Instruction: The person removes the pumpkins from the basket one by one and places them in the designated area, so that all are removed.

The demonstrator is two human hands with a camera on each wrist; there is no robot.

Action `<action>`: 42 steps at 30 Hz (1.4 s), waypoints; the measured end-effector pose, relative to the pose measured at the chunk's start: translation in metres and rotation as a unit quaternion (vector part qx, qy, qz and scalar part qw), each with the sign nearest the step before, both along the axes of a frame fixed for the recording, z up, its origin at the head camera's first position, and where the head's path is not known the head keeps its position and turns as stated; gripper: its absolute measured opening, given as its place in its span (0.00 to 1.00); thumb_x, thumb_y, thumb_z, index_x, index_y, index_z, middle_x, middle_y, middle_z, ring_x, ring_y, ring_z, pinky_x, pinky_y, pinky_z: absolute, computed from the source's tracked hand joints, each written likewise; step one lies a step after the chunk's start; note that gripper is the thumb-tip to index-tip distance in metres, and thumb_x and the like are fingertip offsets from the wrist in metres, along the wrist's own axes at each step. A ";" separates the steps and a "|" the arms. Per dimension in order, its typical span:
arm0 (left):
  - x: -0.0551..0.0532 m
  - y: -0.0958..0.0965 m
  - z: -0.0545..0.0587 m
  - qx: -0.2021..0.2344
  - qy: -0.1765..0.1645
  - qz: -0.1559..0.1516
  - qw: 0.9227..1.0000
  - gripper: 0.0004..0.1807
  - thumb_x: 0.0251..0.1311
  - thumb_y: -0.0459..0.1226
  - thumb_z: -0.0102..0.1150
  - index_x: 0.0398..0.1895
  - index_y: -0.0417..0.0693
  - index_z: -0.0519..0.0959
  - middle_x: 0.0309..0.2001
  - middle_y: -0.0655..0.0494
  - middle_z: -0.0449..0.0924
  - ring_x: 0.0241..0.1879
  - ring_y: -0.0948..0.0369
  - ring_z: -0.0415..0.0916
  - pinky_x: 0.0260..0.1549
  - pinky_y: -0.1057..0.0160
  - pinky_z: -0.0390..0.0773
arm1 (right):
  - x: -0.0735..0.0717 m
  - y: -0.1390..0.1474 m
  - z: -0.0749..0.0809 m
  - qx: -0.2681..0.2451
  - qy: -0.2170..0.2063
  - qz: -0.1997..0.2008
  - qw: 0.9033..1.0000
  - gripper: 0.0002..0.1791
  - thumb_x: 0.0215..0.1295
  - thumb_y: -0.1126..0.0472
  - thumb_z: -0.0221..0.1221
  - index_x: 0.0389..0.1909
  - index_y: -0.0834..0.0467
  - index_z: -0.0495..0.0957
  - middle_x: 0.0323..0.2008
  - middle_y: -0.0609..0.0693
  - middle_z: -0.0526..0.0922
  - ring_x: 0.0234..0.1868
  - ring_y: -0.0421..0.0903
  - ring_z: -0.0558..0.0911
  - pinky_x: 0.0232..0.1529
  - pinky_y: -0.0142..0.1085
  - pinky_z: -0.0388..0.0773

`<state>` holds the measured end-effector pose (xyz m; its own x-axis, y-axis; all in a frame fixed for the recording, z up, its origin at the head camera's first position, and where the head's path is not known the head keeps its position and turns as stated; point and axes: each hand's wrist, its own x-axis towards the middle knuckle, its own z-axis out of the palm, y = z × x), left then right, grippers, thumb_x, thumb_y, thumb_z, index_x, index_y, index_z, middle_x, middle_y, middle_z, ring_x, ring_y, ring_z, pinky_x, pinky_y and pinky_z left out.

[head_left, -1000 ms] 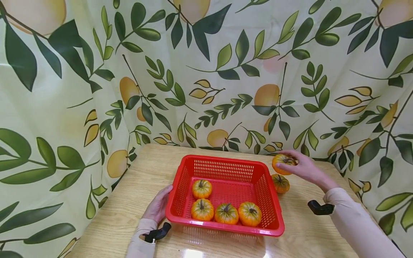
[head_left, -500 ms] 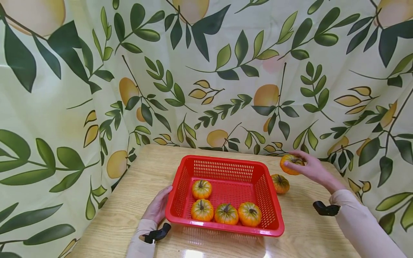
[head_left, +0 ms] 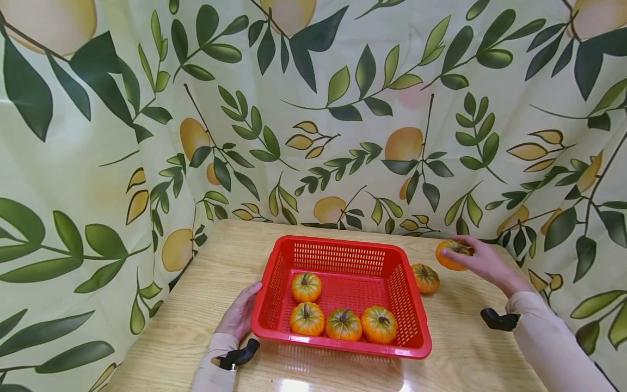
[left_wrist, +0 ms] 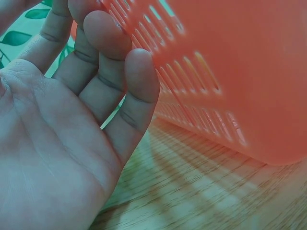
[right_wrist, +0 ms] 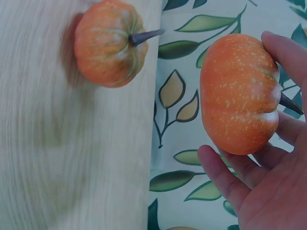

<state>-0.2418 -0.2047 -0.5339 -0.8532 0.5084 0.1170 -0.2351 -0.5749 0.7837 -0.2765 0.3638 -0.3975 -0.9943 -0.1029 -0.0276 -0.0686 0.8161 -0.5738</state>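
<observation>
My right hand (head_left: 482,261) holds a small orange pumpkin (head_left: 452,255) by its sides, above the table's far right. In the right wrist view this pumpkin (right_wrist: 240,96) has its dark stem toward the palm, with thumb and fingers around it. Another pumpkin (head_left: 425,278) sits on the table against the basket's right side. At the left end of the red plastic basket (head_left: 416,326), my left hand (head_left: 240,313) grips near the rim. Its curled fingers (left_wrist: 141,76) touch the slotted outer wall in the left wrist view. Several pumpkins (head_left: 307,319) lie inside the basket, along its front and left.
The basket stands on a light wood table (head_left: 230,256). A leaf-patterned cloth (head_left: 313,136) hangs behind the table and along both sides. Black wrist mounts (head_left: 499,319) sit on both sleeves.
My right hand has moved right, away from the basket, with its pumpkin, and lowered slightly. The left hand, basket and other pumpkins have stayed in place.
</observation>
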 end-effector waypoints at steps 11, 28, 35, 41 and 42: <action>0.002 -0.001 0.001 -0.007 -0.003 0.002 1.000 0.20 0.81 0.42 0.36 0.53 0.56 0.83 0.49 0.62 0.87 0.51 0.65 0.83 0.56 0.64 0.82 | -0.003 0.012 -0.018 0.001 -0.002 -0.002 1.000 0.45 0.71 0.38 0.56 0.72 0.70 0.59 0.61 0.75 0.71 0.54 0.66 0.75 0.48 0.53 0.80; 0.001 -0.001 0.001 -0.003 -0.016 0.002 1.000 0.22 0.81 0.41 0.33 0.52 0.55 0.83 0.48 0.62 0.88 0.50 0.65 0.84 0.54 0.64 0.83 | 0.000 0.023 -0.038 0.007 -0.030 -0.033 0.999 0.48 0.71 0.37 0.55 0.71 0.74 0.57 0.65 0.80 0.64 0.59 0.73 0.70 0.58 0.67 0.71; 0.002 -0.001 0.002 -0.004 -0.016 0.004 1.000 0.22 0.81 0.42 0.34 0.52 0.56 0.83 0.49 0.62 0.88 0.50 0.65 0.84 0.54 0.65 0.82 | 0.000 0.025 -0.045 0.005 -0.044 -0.042 0.998 0.48 0.71 0.36 0.55 0.71 0.73 0.57 0.66 0.80 0.62 0.61 0.73 0.68 0.60 0.67 0.70; 0.001 -0.001 0.001 0.000 -0.012 0.003 1.000 0.21 0.81 0.42 0.35 0.52 0.55 0.83 0.49 0.62 0.88 0.50 0.65 0.84 0.54 0.64 0.83 | 0.001 0.026 -0.048 0.002 -0.059 -0.051 0.997 0.50 0.70 0.34 0.55 0.71 0.73 0.56 0.67 0.81 0.60 0.62 0.75 0.66 0.62 0.69 0.68; 0.001 -0.001 0.002 -0.001 -0.012 0.003 1.000 0.21 0.81 0.42 0.35 0.53 0.55 0.83 0.49 0.62 0.88 0.50 0.65 0.84 0.54 0.64 0.83 | 0.001 0.026 -0.048 0.001 -0.060 -0.052 0.997 0.50 0.70 0.34 0.55 0.71 0.73 0.55 0.67 0.81 0.59 0.63 0.75 0.66 0.62 0.69 0.68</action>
